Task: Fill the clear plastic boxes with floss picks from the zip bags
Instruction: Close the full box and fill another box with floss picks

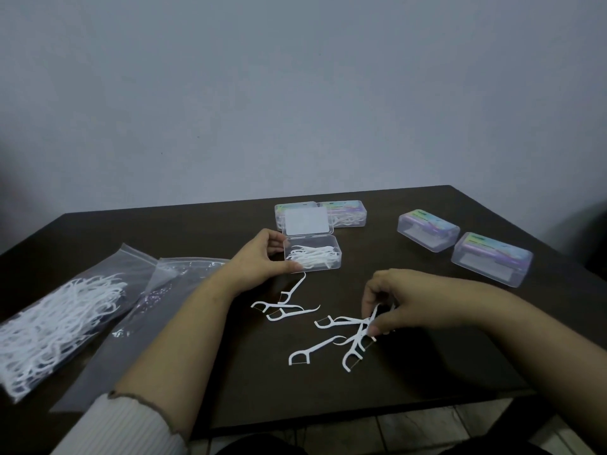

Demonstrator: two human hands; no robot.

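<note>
An open clear plastic box [334, 254] with its lid up holds several white floss picks, at the table's middle. My left hand [262, 257] grips the box's left end between thumb and fingers. My right hand [391, 300] pinches several loose floss picks [353, 336] that fan out on the table in front of it. Three more loose picks [284, 307] lie just in front of the box. At the left lie a zip bag [52, 326] full of floss picks and a flatter zip bag [157, 290] beside it.
Two shut clear boxes [345, 213] stand behind the open one. Another shut box [427, 229] and a fourth [491, 259] sit at the right. The dark table [427, 372] ends at a near edge; a grey wall stands behind.
</note>
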